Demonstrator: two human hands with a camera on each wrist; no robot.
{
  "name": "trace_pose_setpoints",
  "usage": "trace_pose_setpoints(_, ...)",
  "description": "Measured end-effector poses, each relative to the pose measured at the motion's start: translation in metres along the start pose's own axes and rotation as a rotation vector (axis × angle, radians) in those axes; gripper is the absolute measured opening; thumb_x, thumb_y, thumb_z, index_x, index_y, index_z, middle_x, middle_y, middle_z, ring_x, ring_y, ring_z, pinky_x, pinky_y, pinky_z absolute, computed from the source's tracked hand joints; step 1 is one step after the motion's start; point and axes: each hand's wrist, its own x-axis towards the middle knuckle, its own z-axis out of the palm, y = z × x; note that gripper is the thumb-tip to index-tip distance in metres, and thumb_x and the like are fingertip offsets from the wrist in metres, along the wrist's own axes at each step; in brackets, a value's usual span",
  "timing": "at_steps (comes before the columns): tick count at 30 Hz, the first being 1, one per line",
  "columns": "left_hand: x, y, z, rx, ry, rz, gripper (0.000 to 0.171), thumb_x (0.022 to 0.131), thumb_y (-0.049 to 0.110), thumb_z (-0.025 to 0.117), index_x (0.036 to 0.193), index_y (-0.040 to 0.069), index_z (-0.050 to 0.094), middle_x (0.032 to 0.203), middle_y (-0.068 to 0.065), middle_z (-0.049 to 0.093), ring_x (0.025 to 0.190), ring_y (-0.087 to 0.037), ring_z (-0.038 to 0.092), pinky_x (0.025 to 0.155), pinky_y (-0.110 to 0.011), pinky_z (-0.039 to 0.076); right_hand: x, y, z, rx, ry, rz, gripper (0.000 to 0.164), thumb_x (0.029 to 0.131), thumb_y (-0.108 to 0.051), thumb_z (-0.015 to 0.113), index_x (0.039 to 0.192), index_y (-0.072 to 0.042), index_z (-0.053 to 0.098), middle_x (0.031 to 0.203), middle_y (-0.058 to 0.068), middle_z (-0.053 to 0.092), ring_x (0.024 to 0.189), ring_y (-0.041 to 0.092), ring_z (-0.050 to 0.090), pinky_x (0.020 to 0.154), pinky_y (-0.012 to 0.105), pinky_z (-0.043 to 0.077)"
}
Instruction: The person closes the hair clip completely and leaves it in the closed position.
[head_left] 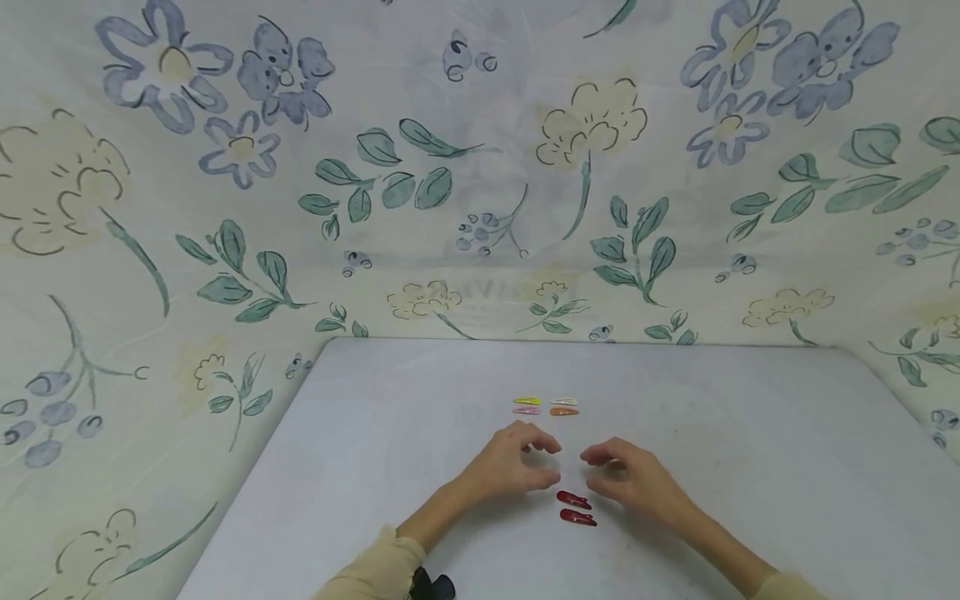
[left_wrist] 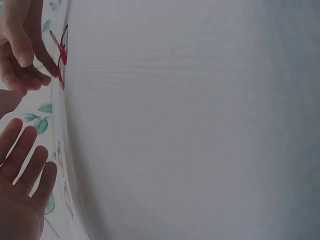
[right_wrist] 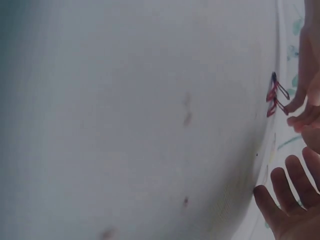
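Observation:
Both hands hover over the white table with bent, spread fingers, facing each other and holding nothing. My left hand point(head_left: 510, 460) is left of centre, its thumb at the upper left of two dark red snap hair clips. Opposite it, my right hand point(head_left: 633, 477) has its fingertips just above and right of them. The upper red hair clip point(head_left: 573, 500) lies close to the lower red hair clip point(head_left: 578, 517), both slanting. In both wrist views the red clips' parts stand apart in a V. Beyond the hands lie a yellow clip point(head_left: 527, 400), pink clip point(head_left: 527, 410), white clip point(head_left: 564, 402) and orange clip point(head_left: 564, 412).
The white tabletop point(head_left: 375, 400) reaches back to a flower-print cloth point(head_left: 502, 200) that hangs behind it and at both sides. By the left sleeve, at the front edge of the head view, is a black object point(head_left: 433, 585).

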Motion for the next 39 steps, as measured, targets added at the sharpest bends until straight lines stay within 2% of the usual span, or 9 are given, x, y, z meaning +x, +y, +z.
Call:
trace_pose_setpoints(4,-0.004,0.003,0.004,0.005,-0.037,0.004,0.031,0.081,0.02,0.077,0.11,0.01,0.071,0.105,0.004,0.066,0.103,-0.014,0.057,0.093,-0.03,0.049,-0.008,0.002,0.003,-0.031,-0.01,-0.053,0.027,0.083,-0.013,0.078,0.109,-0.014,0.07,0.105,-0.007,0.068,0.103,0.017,0.063,0.094,0.041,0.052)
trace_pose_setpoints(7,-0.005,0.004,0.007,0.016,-0.048,-0.015,0.03,0.081,0.02,0.077,0.109,0.011,0.072,0.103,0.006,0.066,0.1,-0.011,0.057,0.091,-0.028,0.048,-0.013,0.005,0.007,-0.027,-0.007,-0.142,0.027,0.082,-0.012,0.078,0.108,-0.013,0.07,0.105,-0.007,0.068,0.101,0.016,0.063,0.093,0.036,0.052)
trace_pose_setpoints(10,-0.006,0.002,0.009,0.026,-0.056,-0.035,0.029,0.081,0.021,0.078,0.108,0.012,0.073,0.101,0.008,0.066,0.098,-0.009,0.056,0.09,-0.025,0.048,-0.017,0.009,0.01,-0.041,0.017,-0.229,0.025,0.082,-0.011,0.078,0.106,-0.012,0.07,0.102,-0.006,0.069,0.1,0.014,0.063,0.091,0.032,0.051)
trace_pose_setpoints(13,-0.006,0.001,0.011,0.025,-0.064,-0.038,0.028,0.081,0.021,0.079,0.107,0.013,0.073,0.1,0.008,0.067,0.096,-0.008,0.055,0.088,-0.024,0.047,-0.02,0.012,0.012,-0.055,0.045,-0.269,0.024,0.082,-0.011,0.078,0.104,-0.012,0.071,0.1,-0.007,0.068,0.097,0.011,0.062,0.088,0.031,0.051)
trace_pose_setpoints(24,-0.006,-0.004,0.019,0.141,-0.054,0.081,0.023,0.077,0.017,0.081,0.099,0.014,0.075,0.093,0.008,0.069,0.092,-0.002,0.049,0.085,-0.017,0.042,-0.02,0.011,0.018,-0.117,0.086,-0.273,0.015,0.081,-0.009,0.077,0.089,-0.021,0.072,0.092,-0.015,0.061,0.091,0.008,0.056,0.08,0.03,0.049)
trace_pose_setpoints(33,-0.005,-0.001,0.02,0.244,-0.082,0.111,0.019,0.077,0.018,0.08,0.096,0.017,0.076,0.093,0.01,0.067,0.094,-0.004,0.049,0.087,-0.017,0.042,-0.023,0.006,0.018,-0.119,0.088,-0.25,0.014,0.081,-0.01,0.076,0.083,-0.023,0.072,0.09,-0.015,0.06,0.089,0.009,0.055,0.078,0.029,0.048)
trace_pose_setpoints(39,-0.006,-0.001,0.021,0.31,-0.099,0.127,0.01,0.079,0.021,0.079,0.089,0.021,0.076,0.092,0.011,0.062,0.093,-0.004,0.048,0.085,-0.017,0.041,-0.024,0.005,0.019,-0.117,0.073,-0.222,0.013,0.081,-0.011,0.077,0.083,-0.023,0.072,0.091,-0.014,0.059,0.09,0.01,0.055,0.078,0.03,0.048)
